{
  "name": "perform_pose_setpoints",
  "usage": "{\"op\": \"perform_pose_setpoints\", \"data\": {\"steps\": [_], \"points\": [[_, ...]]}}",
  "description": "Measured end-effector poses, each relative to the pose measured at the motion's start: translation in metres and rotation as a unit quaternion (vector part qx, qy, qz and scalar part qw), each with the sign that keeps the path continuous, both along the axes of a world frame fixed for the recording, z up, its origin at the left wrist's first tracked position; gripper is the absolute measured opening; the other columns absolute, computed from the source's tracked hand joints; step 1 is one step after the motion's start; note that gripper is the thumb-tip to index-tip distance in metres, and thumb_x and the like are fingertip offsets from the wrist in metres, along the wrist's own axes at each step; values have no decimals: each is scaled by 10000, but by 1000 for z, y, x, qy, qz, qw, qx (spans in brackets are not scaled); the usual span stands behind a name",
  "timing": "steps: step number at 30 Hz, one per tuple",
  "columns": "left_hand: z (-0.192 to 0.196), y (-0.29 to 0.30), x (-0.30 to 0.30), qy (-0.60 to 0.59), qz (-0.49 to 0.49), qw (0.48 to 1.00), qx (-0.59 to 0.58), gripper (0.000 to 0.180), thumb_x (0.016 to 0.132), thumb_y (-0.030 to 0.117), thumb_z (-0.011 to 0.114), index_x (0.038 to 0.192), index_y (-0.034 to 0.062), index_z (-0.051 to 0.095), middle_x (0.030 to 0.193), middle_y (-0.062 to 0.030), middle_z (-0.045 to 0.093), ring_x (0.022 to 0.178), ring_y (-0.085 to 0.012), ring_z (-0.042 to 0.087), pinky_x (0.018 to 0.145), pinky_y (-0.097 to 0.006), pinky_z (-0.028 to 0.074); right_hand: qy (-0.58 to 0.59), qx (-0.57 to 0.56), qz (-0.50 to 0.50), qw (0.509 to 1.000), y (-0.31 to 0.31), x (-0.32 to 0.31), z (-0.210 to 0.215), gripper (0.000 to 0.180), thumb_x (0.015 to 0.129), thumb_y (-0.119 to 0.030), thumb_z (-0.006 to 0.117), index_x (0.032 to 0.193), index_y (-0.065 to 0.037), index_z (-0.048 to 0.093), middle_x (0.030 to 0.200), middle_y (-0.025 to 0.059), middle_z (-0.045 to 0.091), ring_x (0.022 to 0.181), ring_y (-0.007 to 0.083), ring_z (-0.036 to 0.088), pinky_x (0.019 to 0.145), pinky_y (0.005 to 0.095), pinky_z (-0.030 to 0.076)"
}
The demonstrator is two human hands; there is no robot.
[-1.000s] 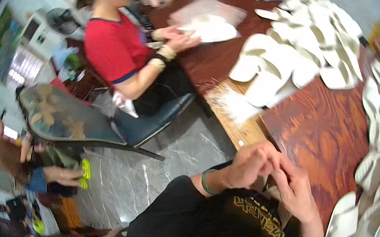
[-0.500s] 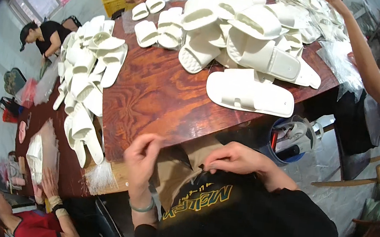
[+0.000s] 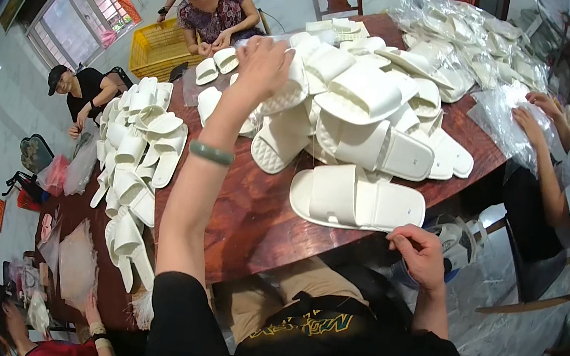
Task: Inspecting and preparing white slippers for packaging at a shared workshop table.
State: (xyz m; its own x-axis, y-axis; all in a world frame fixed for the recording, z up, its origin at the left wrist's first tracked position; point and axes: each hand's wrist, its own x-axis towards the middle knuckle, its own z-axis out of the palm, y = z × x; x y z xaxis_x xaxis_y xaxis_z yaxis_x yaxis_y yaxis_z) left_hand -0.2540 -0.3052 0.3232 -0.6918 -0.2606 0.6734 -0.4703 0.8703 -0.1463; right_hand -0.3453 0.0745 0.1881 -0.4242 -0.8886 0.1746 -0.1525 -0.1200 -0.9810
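Note:
My left hand (image 3: 262,65) reaches far across the dark wooden table (image 3: 252,210) into a heap of white slippers (image 3: 359,108). Its fingers close over one white slipper (image 3: 289,92) at the heap's left side. A green bangle (image 3: 210,153) sits on that wrist. My right hand (image 3: 421,253) rests at the table's near edge with its fingers curled. It sits just below a single white slipper (image 3: 358,199) that lies flat, and its fingertips are at that slipper's rim. I see nothing held in it.
More white slippers (image 3: 135,158) line the table's left side. Bagged slippers in clear plastic (image 3: 475,45) lie at the far right, where a person's hands (image 3: 534,114) work. Other people sit at the far end (image 3: 210,6) and left (image 3: 80,90). A yellow crate (image 3: 158,50) stands behind.
The view has swung from the floor side round to the table. My left hand has left my lap and stretched up into the slipper heap. My right hand now sits at the table edge.

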Motion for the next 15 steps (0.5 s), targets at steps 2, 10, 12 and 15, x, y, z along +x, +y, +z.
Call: {"op": "perform_pose_setpoints", "data": {"steps": [2,10,12,15], "points": [[15,-22,-27,-102,10,994,43,355,882,341,440,1039,47,563,1027,-137,577,999,-347,493,854,-504,344,-14,-14,-16,1000,-3,-8,-2,93,860,-47,564,879,16,629,728,17,600,687,63,540,613,188,419],[25,-20,-81,-370,80,829,410,970,749,694,491,1398,19,238,1399,-212,317,1268,-332,357,1006,-377,356,34,-4,-112,993,-17,-21,11,74,844,-16,566,881,14,622,765,18,583,684,62,511,599,194,406],[27,-28,-71,-345,75,825,441,1085,669,746,531,1386,-17,244,1402,-223,302,1276,-334,345,1036,-381,319,171,-37,-128,976,-34,-42,28,83,825,-15,584,898,1,622,753,20,564,662,52,481,569,193,382],[22,-40,-44,-382,87,894,216,1003,583,760,594,1193,-33,524,1194,-195,548,1023,-276,576,852,-354,459,204,-77,-151,964,-90,-83,53,286,834,-122,613,1089,-3,563,906,33,592,610,29,422,546,187,372]]}}
